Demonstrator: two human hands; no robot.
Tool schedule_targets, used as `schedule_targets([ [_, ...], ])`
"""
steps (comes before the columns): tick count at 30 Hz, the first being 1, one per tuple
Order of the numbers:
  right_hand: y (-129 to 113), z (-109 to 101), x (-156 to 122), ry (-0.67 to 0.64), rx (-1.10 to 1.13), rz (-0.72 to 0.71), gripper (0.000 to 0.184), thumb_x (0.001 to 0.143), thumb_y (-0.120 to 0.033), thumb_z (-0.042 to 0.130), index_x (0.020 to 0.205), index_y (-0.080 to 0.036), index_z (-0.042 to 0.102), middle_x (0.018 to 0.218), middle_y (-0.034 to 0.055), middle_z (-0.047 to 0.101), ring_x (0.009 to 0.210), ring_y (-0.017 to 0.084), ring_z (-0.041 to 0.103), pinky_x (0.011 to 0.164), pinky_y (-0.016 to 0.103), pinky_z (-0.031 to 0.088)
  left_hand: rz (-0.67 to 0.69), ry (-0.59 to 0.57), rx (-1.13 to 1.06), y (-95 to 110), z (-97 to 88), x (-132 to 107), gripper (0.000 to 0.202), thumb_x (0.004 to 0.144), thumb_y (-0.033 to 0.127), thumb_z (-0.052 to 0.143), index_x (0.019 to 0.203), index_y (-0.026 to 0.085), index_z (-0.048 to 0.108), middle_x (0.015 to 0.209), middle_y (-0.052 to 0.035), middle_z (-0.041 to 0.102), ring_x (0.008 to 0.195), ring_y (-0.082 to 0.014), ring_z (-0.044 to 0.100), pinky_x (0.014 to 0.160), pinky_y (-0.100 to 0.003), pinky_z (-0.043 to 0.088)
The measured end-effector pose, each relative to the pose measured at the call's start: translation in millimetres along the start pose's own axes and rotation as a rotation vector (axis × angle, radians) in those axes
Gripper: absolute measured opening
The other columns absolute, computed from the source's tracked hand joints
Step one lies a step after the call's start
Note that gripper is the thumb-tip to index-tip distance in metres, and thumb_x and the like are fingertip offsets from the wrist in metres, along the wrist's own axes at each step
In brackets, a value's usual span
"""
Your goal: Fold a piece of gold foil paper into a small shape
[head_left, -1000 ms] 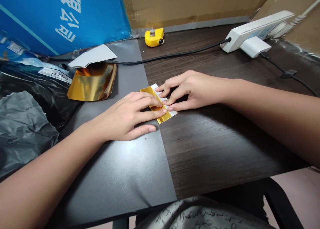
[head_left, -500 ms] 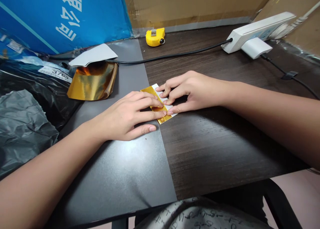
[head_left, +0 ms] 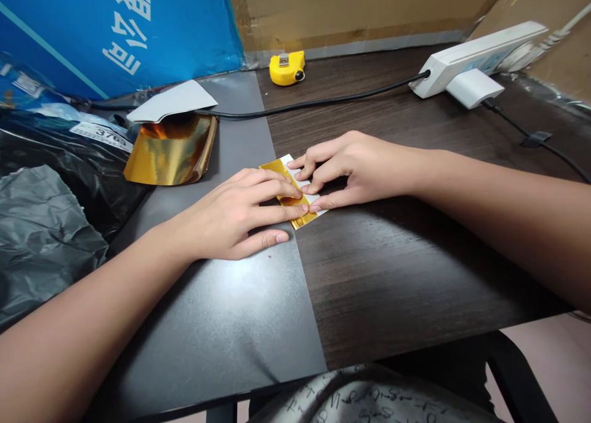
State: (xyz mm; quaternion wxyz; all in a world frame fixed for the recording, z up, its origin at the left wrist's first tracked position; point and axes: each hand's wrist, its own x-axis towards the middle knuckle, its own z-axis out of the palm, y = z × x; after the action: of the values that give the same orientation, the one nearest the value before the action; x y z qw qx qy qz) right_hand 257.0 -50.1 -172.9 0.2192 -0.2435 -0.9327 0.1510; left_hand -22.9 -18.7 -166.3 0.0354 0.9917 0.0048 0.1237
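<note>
The thumb of the right hand [head_left: 357, 167] sits slightly nearer the six o'clock end of the gold strip [head_left: 303, 218] than a second ago; nearly everything else keeps its place. Taking the strip as the dial's centre, the crumpled grey wrapping [head_left: 48, 244] lies near nine o'clock, and the loose gold sheets [head_left: 168, 155] near ten, partly under a white stack [head_left: 173, 101]. The left hand [head_left: 237, 213] comes in from between eight and nine, palm down, fingers spread and gripping nothing, two fingertips pressing on the foil. The strip lies flat across the seam of the grey panel [head_left: 221, 343] and the dark wood [head_left: 392, 287], a white band along its right side. At twelve stands a yellow tape measure [head_left: 287, 69]. The right hand reaches in from between two and three, fingers bent and parted, tips set on the band, closed round nothing. As I judge it, easing the left fingertips could let the strip skid or twist on that smooth surface, and uneven thumb pressure could wrinkle the foil or skew its edge.
</note>
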Motion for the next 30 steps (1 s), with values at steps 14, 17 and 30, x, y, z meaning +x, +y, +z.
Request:
schedule_targets([
  [14,-2.0,-0.4,2.4,0.012,0.031,-0.037,0.024,0.098,-0.039,0.067,0.097,-0.015,0.072,0.102,0.0026,0.068,0.09,0.012,0.066,0.09,0.027,0.052,-0.007,-0.027,-0.035,1.4,-3.6,1.2,0.047,0.093,0.044,0.058,0.137,0.028,0.059,0.134,-0.0015,0.062,0.131,-0.0161,0.056,0.112,-0.033,0.046],
  [17,-3.4,-1.3,2.9,-0.005,0.032,-0.023,0.026,0.099,-0.04,0.066,0.101,-0.016,0.072,0.103,0.0033,0.068,0.093,0.014,0.066,0.09,0.028,0.052,-0.012,-0.019,-0.036,1.7,-3.3,1.6,0.045,0.093,0.042,0.059,0.136,0.028,0.06,0.133,-0.0014,0.063,0.132,-0.0152,0.055,0.113,-0.032,0.045],
  [30,-10.4,-2.9,2.7,-0.063,-0.069,0.014,0.037,0.101,-0.042,0.06,0.127,-0.016,0.067,0.114,0.0083,0.065,0.104,0.02,0.067,0.087,0.033,0.054,-0.033,-0.017,-0.081,4.3,-4.4,1.3,0.04,0.094,0.042,0.057,0.129,0.025,0.06,0.132,0.0014,0.065,0.134,-0.0161,0.053,0.116,-0.032,0.043],
])
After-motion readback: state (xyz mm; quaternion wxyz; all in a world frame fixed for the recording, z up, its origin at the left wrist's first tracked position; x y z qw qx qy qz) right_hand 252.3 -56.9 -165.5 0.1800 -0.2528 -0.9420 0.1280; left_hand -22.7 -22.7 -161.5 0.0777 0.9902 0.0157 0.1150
